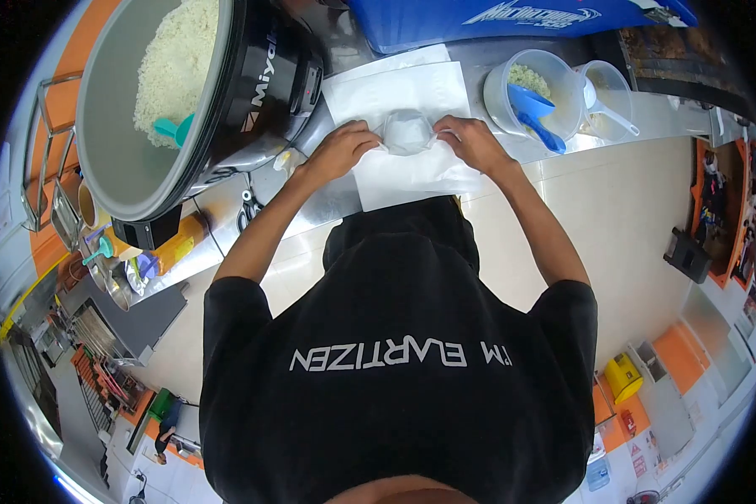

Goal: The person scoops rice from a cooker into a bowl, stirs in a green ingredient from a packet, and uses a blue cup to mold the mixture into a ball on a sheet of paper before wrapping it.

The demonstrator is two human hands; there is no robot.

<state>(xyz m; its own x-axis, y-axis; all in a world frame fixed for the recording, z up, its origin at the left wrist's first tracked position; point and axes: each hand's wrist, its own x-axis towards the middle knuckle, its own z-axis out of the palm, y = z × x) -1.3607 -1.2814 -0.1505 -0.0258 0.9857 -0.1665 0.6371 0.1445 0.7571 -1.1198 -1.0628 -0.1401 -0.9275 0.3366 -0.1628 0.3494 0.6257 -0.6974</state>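
Both hands — left hand (342, 149), right hand (470, 143) — pinch closed on the edges of a small wrapped parcel (408, 132) on the white paper (412, 172); it looks soft, light, probably rice — best held at the sides.

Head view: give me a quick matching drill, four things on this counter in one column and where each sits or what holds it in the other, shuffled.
Things
1. wrapped bundle
2. rice cooker
3. blue scoop
4. white paper

Places
A. in the round tub of rice, on the person's right
B. between both hands
C. on the person's left, lid open
D. spread flat under the hands

Pairs: 1-B, 2-C, 3-A, 4-D
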